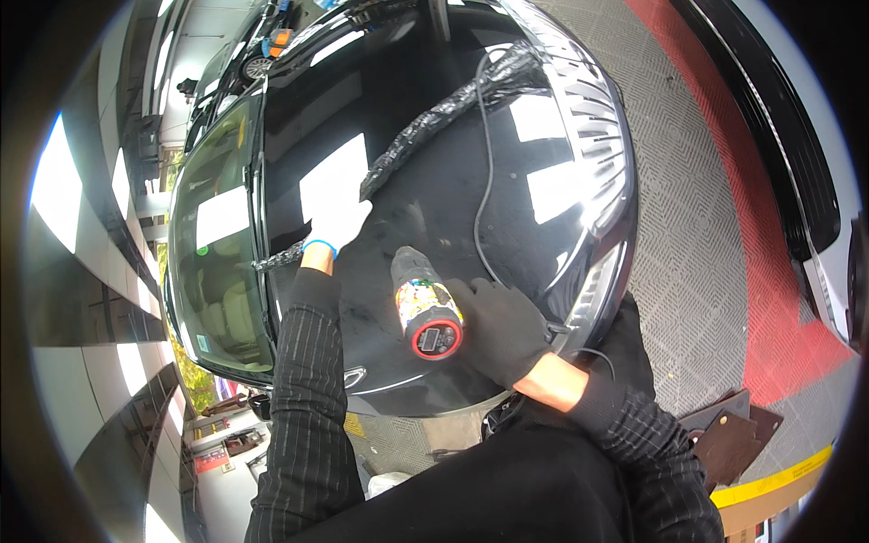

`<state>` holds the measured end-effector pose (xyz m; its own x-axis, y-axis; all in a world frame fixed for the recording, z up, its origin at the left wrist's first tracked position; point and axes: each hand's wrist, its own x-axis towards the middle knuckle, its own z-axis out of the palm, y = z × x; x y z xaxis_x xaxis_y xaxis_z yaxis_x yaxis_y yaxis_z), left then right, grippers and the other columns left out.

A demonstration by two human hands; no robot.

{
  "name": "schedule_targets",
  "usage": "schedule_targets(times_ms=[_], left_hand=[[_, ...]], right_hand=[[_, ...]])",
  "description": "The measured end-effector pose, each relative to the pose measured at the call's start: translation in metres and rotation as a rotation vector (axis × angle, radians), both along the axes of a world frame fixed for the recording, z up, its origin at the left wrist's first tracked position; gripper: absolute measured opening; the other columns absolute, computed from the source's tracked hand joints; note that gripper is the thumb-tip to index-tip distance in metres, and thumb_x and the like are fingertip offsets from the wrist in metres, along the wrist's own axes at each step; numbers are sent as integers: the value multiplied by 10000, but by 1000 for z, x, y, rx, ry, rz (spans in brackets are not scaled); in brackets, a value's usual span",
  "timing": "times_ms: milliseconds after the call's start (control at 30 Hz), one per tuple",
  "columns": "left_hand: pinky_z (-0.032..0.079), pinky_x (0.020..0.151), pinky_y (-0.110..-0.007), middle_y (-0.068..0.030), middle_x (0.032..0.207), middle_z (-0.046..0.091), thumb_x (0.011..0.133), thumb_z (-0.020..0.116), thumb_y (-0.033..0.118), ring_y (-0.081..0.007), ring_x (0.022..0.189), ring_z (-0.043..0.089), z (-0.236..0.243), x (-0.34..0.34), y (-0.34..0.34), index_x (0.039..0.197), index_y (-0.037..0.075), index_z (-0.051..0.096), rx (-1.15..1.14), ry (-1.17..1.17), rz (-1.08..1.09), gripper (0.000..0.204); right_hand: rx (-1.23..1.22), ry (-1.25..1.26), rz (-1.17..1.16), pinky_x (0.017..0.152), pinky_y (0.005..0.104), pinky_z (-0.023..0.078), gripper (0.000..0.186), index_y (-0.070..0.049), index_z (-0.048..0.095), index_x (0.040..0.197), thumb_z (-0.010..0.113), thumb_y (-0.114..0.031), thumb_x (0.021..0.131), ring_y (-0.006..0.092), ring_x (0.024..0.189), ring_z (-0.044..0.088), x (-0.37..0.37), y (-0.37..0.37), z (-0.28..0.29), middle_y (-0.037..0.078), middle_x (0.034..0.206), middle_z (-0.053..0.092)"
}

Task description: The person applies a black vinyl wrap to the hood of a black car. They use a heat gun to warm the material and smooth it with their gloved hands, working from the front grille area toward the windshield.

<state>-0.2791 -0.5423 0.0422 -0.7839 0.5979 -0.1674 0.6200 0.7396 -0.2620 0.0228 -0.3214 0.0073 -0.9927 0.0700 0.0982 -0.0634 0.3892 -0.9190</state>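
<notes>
My left hand [339, 226], in a white glove with a blue cuff, is closed around a long crumpled strip of shiny black plastic film [425, 122] above the car's hood. The film comes out on both sides of that hand; glare blurs the fingers. My right hand [507, 330], in a dark glove, grips a heat gun [422, 294] with a colourful patterned body. A red ring and a small display mark its back end, and the nozzle points away from me over the glossy black hood [407, 217]. A grey cord [487, 181] lies across the hood.
The windshield [217, 244] stands to the left, the chrome grille [593, 118] to the right. Beyond the patterned grey floor [683, 226] runs a red floor strip [724, 154] beside another vehicle [769, 118]. Brown flat pieces [738, 439] lie at the lower right.
</notes>
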Motion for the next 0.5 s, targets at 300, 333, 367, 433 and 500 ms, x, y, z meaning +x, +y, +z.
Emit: schedule_targets(times_ms=[300,333,367,433,500], left_hand=[[528,1008,-539,-238,1192,679,907,686,290,-445,1166,645,1,16,6,1160,38,659,-6,-81,90,358],[529,1005,-540,-240,1191,675,902,690,279,-448,1164,643,2,16,7,1160,46,654,7,-93,97,349],[529,1002,-542,-241,1190,672,898,693,268,-450,1163,642,2,15,9,1159,55,649,31,-95,98,341],[525,1021,-531,-221,1217,678,895,709,257,-442,1179,642,3,12,11,1296,85,638,76,-25,-16,442],[492,1100,-520,-191,1329,670,945,730,347,-417,1280,617,8,-2,17,1529,161,549,71,-32,-110,640]], right_hand=[[38,-40,15,753,483,551,389,-102,667,1231,783,-207,875,352,881,707,8,10,8,133,929,678],[31,-35,5,755,481,553,391,-101,669,1236,783,-197,874,353,886,707,9,10,7,136,931,679],[59,-53,19,753,480,557,405,-98,668,1244,789,-195,870,358,886,709,8,11,7,142,938,682],[52,-89,39,749,478,565,434,-93,665,1261,801,-191,860,367,886,714,10,12,7,153,951,688],[89,-69,26,735,480,570,454,-87,664,1267,816,-199,855,374,874,720,10,15,8,160,958,693]])
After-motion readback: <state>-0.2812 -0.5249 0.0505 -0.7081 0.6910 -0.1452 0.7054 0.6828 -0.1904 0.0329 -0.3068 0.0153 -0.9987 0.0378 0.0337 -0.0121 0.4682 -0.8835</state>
